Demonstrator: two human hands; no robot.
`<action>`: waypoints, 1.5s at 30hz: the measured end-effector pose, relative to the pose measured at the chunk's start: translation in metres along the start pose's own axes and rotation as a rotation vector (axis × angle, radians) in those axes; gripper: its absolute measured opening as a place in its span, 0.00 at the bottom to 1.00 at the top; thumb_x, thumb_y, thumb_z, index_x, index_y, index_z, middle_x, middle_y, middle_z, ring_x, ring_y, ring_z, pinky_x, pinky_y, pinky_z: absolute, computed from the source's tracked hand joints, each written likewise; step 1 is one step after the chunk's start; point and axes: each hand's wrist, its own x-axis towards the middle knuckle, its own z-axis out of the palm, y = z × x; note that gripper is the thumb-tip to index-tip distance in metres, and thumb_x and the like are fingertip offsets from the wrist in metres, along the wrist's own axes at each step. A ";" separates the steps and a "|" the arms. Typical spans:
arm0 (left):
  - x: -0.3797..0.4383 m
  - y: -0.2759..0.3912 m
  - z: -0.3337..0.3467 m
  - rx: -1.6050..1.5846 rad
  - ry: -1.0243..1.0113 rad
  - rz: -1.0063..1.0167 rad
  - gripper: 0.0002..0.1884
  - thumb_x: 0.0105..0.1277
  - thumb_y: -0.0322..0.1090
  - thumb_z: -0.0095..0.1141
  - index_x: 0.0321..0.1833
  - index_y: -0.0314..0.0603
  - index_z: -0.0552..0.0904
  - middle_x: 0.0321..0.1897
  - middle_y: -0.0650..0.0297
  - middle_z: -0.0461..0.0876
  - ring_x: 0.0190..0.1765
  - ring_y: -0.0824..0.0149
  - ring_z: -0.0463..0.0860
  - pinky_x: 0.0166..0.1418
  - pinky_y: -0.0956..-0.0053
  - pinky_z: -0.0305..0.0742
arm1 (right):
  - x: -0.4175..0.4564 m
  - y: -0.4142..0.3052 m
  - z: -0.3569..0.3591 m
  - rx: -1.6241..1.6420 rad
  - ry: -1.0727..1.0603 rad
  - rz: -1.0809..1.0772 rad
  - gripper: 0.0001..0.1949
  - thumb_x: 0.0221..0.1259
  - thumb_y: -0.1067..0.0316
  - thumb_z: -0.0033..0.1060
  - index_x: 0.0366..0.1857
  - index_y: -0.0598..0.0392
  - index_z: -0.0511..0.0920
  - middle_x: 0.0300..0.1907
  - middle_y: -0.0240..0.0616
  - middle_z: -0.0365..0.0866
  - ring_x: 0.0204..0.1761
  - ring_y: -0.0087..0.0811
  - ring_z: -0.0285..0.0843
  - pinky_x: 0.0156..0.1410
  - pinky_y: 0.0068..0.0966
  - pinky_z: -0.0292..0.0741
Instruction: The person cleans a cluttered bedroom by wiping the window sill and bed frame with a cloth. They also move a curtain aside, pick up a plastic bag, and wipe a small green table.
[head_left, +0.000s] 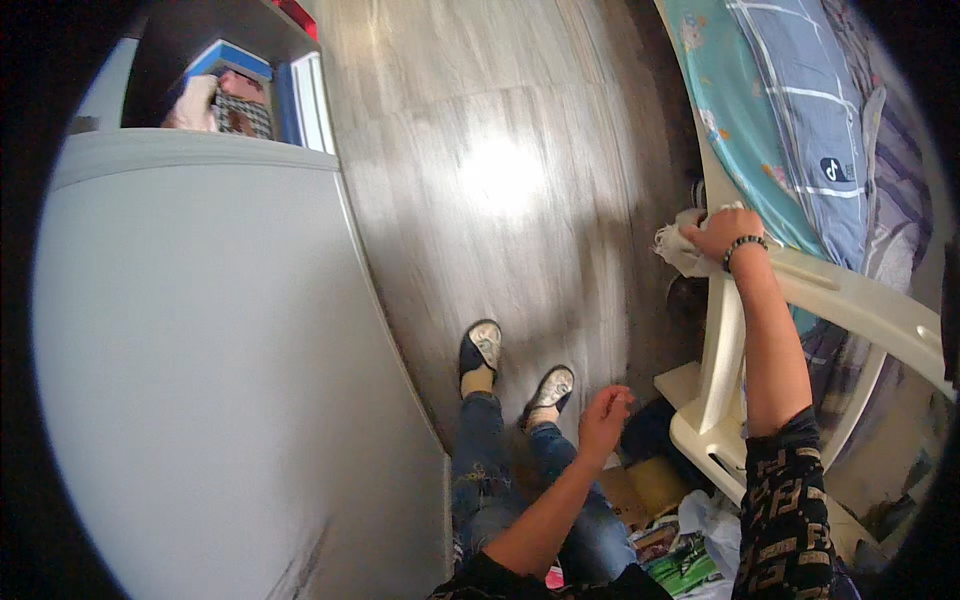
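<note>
My right hand (731, 234), with a beaded bracelet at the wrist, grips a crumpled off-white cloth (686, 259). The cloth is pressed against the corner of a cream-coloured bed frame (832, 277), where the end rail meets an upright. Part of the cloth lies hidden beneath my palm. Lower down, my left hand (602, 424) hangs in the air over the floor with loosely bent fingers and nothing in it. It touches neither the bed nor the cloth.
Bedding, a teal floral sheet (724, 142) and blue checked fabric (814, 142), covers the bed. A grey-white cabinet surface (202, 300) fills the left. An open compartment (232, 97) holds boxes and fabric. Cardboard (649, 484) and plastic bags (705, 525) lie near my legs on the wood-look floor (450, 247).
</note>
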 end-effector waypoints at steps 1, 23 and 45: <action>0.001 0.000 0.001 0.031 -0.003 0.018 0.12 0.69 0.37 0.45 0.48 0.38 0.74 0.39 0.66 0.79 0.37 0.75 0.74 0.42 0.80 0.70 | -0.003 0.000 -0.002 -0.019 -0.024 -0.018 0.29 0.50 0.37 0.49 0.39 0.56 0.81 0.44 0.47 0.80 0.47 0.40 0.78 0.50 0.33 0.74; -0.034 0.000 -0.042 0.302 -0.001 -0.176 0.18 0.69 0.46 0.43 0.53 0.43 0.75 0.41 0.66 0.79 0.35 0.73 0.77 0.36 0.76 0.71 | -0.124 -0.064 0.090 0.901 0.009 -0.485 0.21 0.55 0.47 0.52 0.30 0.59 0.80 0.29 0.52 0.79 0.32 0.51 0.77 0.40 0.41 0.73; -0.277 0.214 -0.135 1.032 0.481 -0.015 0.17 0.66 0.43 0.46 0.47 0.37 0.77 0.35 0.57 0.82 0.33 0.66 0.81 0.40 0.71 0.75 | -0.362 0.127 0.038 1.784 0.134 -0.225 0.17 0.61 0.55 0.54 0.36 0.64 0.77 0.29 0.33 0.78 0.31 0.23 0.70 0.39 0.25 0.69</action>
